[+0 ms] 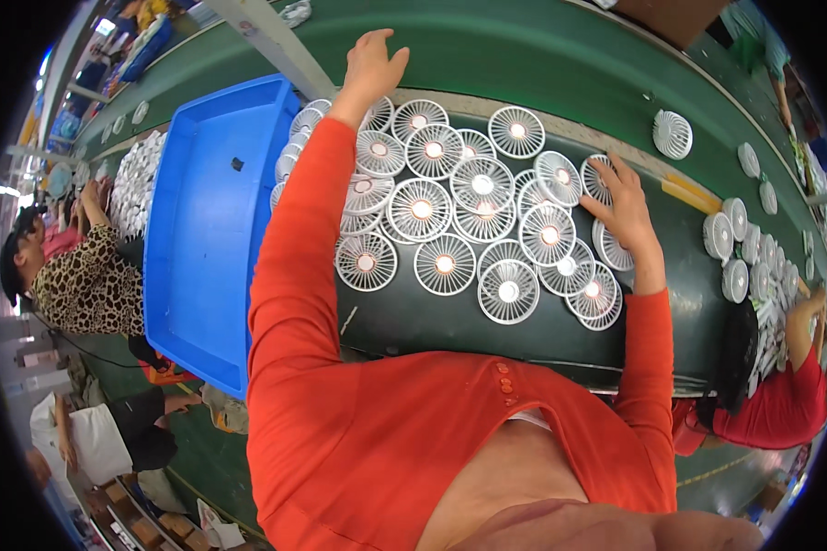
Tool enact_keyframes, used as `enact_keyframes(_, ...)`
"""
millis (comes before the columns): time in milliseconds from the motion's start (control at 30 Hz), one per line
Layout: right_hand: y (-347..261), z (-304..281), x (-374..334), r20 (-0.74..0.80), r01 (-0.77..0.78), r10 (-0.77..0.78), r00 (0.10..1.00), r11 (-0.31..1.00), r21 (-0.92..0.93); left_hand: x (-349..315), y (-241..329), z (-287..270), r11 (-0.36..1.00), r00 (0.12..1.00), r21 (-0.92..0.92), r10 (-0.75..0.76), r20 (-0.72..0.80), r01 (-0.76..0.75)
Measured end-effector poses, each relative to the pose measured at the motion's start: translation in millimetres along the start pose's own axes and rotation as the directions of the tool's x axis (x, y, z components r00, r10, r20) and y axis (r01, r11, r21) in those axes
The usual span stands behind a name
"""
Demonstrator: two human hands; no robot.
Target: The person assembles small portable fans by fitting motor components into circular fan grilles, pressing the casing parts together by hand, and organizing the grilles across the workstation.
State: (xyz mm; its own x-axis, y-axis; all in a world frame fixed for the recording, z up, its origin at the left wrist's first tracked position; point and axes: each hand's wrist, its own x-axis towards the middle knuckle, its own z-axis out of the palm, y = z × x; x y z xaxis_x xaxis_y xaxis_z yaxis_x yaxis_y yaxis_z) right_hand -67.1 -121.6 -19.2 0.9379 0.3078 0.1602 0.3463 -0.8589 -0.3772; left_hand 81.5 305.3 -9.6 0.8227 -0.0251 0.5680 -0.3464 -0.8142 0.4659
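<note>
Many round white fan grilles (422, 210) with thin spokes and pale centres lie overlapping in front of me, some stacked on others. My left hand (372, 73) is stretched out past their far edge, over the green belt; its fingers are extended and nothing shows in them. At the right edge of the pile, my right hand (627, 204) has its fingers spread. Its thumb and fingertips rest at the rim of one fan grille (595, 180), which they partly cover. Another grille (608, 246) lies just below that hand.
A large blue plastic bin (198, 230) stands at the left, a small dark piece (237, 164) inside. Beyond the dark green table (404, 321) runs a green conveyor belt (524, 55) carrying a fan grille (673, 134). A metal post (276, 41) rises behind the bin. People work on both sides.
</note>
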Motion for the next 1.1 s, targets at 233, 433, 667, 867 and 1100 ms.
enact_keyframes(233, -3, 0, 4, -0.034, -0.093, 0.094, 0.995, 0.995, 0.022, 67, -68, 14, 0.856, 0.898, 0.413, -0.408, 0.168, 0.311)
enact_keyframes(433, -6, 0, 7, -0.061, -0.048, 0.048, 0.997, 0.999, -0.001, 102, -127, 24, 0.710, 0.832, 0.549, -0.552, 0.046, 0.441)
enact_keyframes(667, -15, -2, 7, -0.038, -0.113, 0.114, 0.993, 0.993, 0.013, 133, -158, 36, 0.612, 0.757, 0.563, -0.652, -0.038, 0.556)
enact_keyframes(867, -19, -5, 10, -0.017, -0.166, 0.167, 0.986, 0.986, 0.034, 150, -177, 41, 0.573, 0.796, 0.707, -0.605, 0.025, 0.413)
enact_keyframes(1100, -12, -5, 9, -0.047, -0.172, 0.173, 0.984, 0.985, 0.013, 141, -131, 57, 0.856, 0.888, 0.252, -0.458, -0.033, 0.451)
